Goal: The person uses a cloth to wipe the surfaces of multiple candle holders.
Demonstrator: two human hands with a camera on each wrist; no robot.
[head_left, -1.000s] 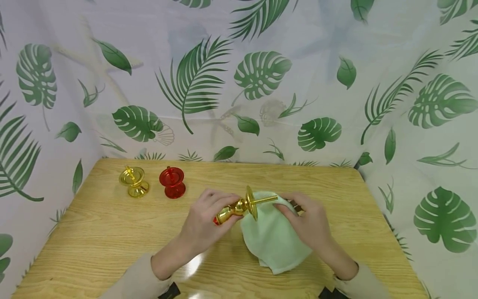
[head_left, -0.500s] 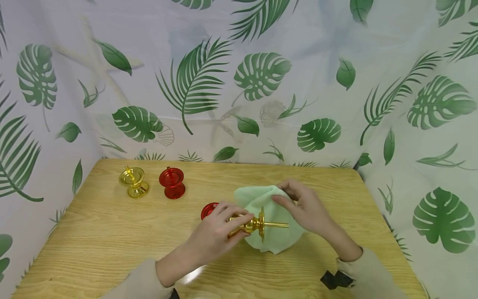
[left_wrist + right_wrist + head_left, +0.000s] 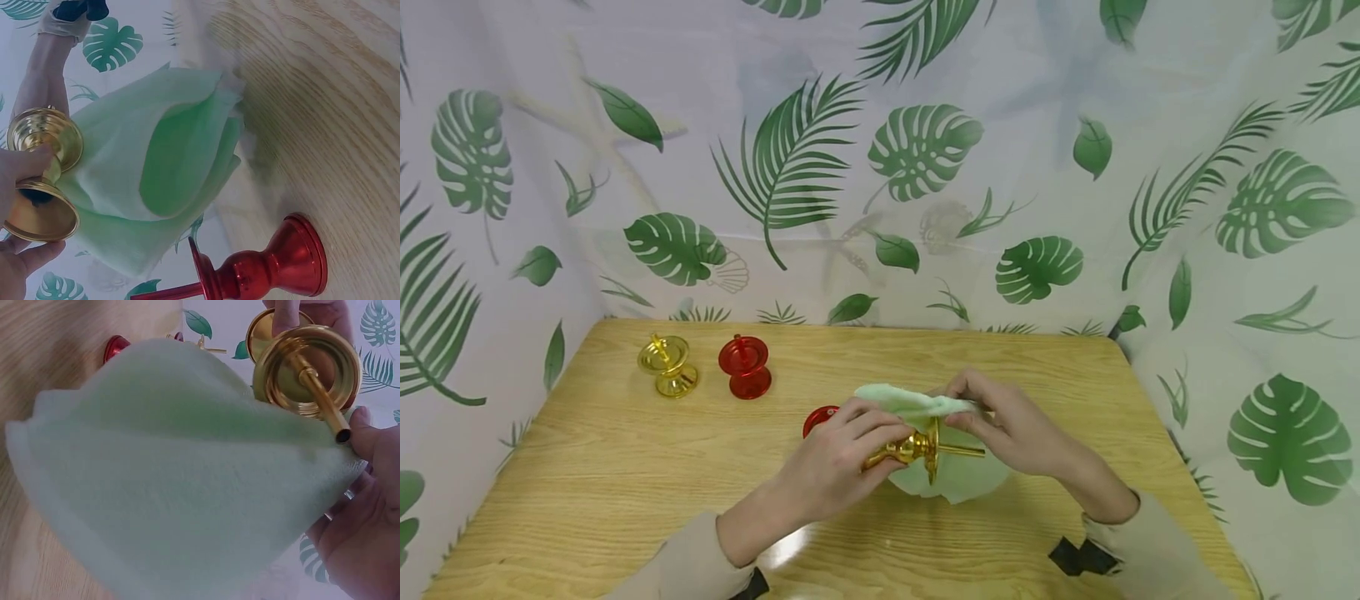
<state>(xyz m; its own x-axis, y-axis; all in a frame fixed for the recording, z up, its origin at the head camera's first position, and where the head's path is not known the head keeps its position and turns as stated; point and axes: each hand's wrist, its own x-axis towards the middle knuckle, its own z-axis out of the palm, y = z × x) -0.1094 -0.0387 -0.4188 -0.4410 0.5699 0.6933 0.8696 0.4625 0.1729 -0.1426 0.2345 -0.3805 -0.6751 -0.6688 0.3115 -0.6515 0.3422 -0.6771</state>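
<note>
The person's left hand has its fingers and thumb closed round the narrow body of a gold candle holder, gripping it between base and dish. The holder is tipped on its side above the table, its thin tube pointing towards the right hand. That hand pinches the edge of a pale green cloth between thumb and fingers; the rest of the cloth hangs in loose folds behind and below the gold dish. I can't tell whether the cloth touches the dish.

Just beside the left hand, partly hidden by it from above, a red candle holder stands upright on the wood. Well apart, towards the back left, a second gold holder stands near another red one. Leaf-printed sheeting rises behind the table, and a black strap shows by the right sleeve.
</note>
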